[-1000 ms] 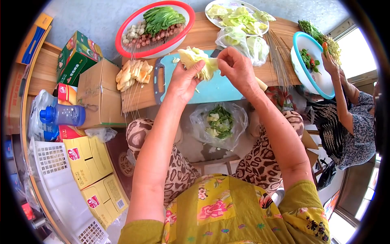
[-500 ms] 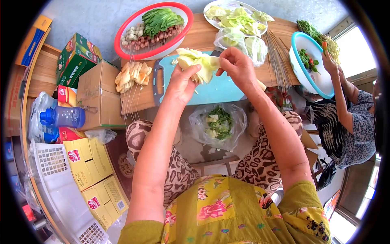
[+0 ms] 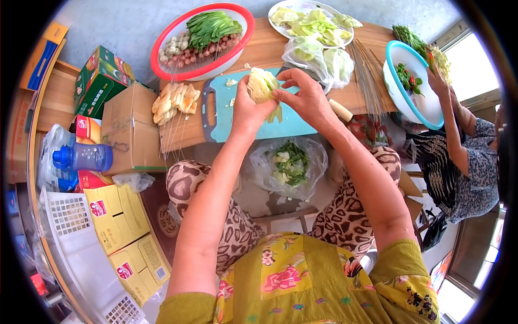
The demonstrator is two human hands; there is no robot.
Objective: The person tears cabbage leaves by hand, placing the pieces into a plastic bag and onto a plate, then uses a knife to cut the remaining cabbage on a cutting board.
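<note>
My left hand (image 3: 251, 110) is closed around a bundle of pale yellow-green cabbage leaves (image 3: 261, 86), held above a light-blue cutting board (image 3: 224, 121). At its right side, my right hand (image 3: 307, 102) has thumb and fingertips on the leaves, with the other fingers bent and slightly apart. Small cabbage scraps (image 3: 231, 82) lie on the board. A light wooden handle (image 3: 340, 110) shows beside my right wrist; what it belongs to is hidden by the hand.
A red-rimmed basin (image 3: 156, 59) of greens and skewered food, tofu-like skewers (image 3: 175, 101), a plate (image 3: 278, 8) of cabbage, a plastic bag (image 3: 341, 67) and bare skewers (image 3: 369, 81) surround the board. Below hangs a scrap bag (image 3: 291, 167). Another person's hand (image 3: 438, 81) is near a blue-rimmed basin (image 3: 396, 86).
The spread cabbage leaves are now gathered into a smaller bundle in my left hand. My right hand has lowered and shifted left, and the wooden handle shows more.
</note>
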